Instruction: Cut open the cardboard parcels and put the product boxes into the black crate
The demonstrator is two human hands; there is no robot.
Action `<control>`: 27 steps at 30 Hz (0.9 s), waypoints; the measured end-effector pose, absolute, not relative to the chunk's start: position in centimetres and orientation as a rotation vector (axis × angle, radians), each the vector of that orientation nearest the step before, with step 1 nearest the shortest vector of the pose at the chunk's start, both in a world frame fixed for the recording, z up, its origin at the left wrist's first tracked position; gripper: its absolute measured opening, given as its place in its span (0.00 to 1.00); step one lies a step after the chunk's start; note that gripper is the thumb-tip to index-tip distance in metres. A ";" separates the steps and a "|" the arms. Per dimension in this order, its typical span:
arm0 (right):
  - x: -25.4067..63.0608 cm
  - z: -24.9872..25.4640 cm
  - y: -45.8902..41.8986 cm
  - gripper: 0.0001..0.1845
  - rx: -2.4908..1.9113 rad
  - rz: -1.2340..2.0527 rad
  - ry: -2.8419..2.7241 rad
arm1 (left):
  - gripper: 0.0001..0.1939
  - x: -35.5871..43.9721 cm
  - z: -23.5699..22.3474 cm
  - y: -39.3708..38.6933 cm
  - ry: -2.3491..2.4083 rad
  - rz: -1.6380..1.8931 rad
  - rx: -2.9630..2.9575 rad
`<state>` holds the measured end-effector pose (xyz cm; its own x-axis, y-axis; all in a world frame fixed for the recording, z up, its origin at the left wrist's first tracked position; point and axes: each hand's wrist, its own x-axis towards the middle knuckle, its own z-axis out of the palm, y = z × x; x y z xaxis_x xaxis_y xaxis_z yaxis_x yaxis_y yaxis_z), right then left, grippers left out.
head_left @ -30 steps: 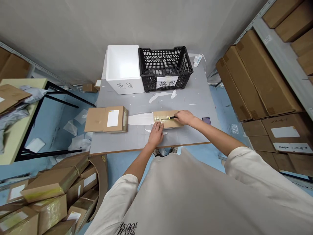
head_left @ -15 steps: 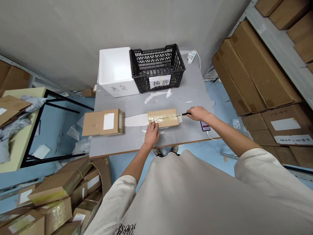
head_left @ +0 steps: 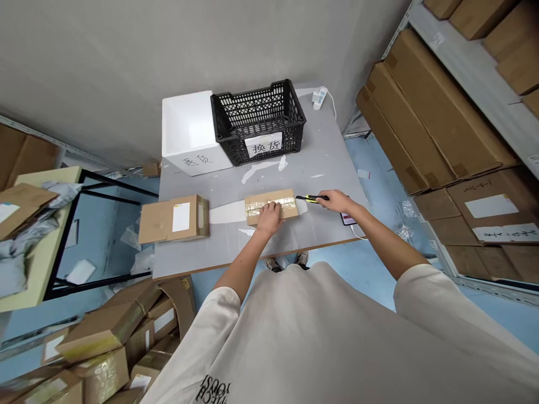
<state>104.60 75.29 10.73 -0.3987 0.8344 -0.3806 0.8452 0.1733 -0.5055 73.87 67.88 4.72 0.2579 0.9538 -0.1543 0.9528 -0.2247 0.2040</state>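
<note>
A small cardboard box [head_left: 252, 210] with clear shiny tape along its top lies on the grey table [head_left: 227, 247]. My left hand [head_left: 268, 217] rests on this box from the front side, fingers lying on the taped top. My right hand [head_left: 336, 200] is closed around a yellow and black utility knife [head_left: 312, 198]. The knife points left, its tip close to the box's right end. Whether the tip touches the box is too small to tell. White backing paper [head_left: 227, 213] lies left of the box, and a larger cardboard box [head_left: 166, 220] with a white label stands beyond it.
A white foam box [head_left: 197, 160] and a black plastic crate [head_left: 261, 147] stand along the back. A phone [head_left: 347, 219] with a cable lies beside my right hand. A power strip [head_left: 319, 98] sits at the back right. Cartons [head_left: 438, 112] fill the right side; more boxes [head_left: 101, 320] are piled lower left.
The knife moved right along the box's top to its right end and out past it, then stayed near there. My left hand shifted further right onto the box top. The view turned slightly.
</note>
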 end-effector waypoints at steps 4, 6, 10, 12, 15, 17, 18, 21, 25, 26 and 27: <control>104.8 8.8 75.5 0.20 1.683 -1.278 2.381 | 0.33 74.0 4.2 68.7 1.783 -0.084 2.303; 104.9 8.2 75.8 0.21 1.636 -1.323 2.398 | 0.34 74.0 4.2 68.8 1.786 -0.103 2.303; 104.7 7.7 77.3 0.19 1.459 -1.254 2.448 | 0.34 74.1 4.1 68.6 1.786 -0.090 2.282; 104.4 7.6 78.6 0.19 1.379 -1.102 2.489 | 0.33 74.1 4.1 68.5 1.790 -0.083 2.279; 103.4 7.6 80.4 0.18 1.279 -0.864 2.521 | 0.32 73.9 4.2 68.1 1.777 -0.071 2.298; 102.3 7.6 81.4 0.17 1.199 -0.789 2.523 | 0.32 73.6 4.4 67.9 1.756 -0.061 2.305; 101.7 7.7 81.7 0.16 1.159 -0.774 2.520 | 0.32 73.5 4.6 67.8 1.747 -0.057 2.302; 100.3 7.8 82.2 0.15 1.064 -0.769 2.489 | 0.31 73.2 4.9 67.5 1.738 -0.058 2.271; 100.8 7.8 82.2 0.18 1.029 -0.905 2.422 | 0.31 73.0 5.0 67.5 1.749 -0.080 2.237; 101.4 7.7 82.1 0.18 1.031 -0.975 2.405 | 0.30 73.0 5.0 67.5 1.755 -0.086 2.232; 101.9 7.6 82.0 0.19 1.035 -1.045 2.391 | 0.30 72.9 4.9 67.5 1.762 -0.091 2.228</control>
<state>101.93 82.04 7.61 -0.6805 0.4882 -0.5464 0.7327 0.4661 -0.4959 72.95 67.53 4.90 0.2462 0.9410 -0.2320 0.9599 -0.2036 0.1925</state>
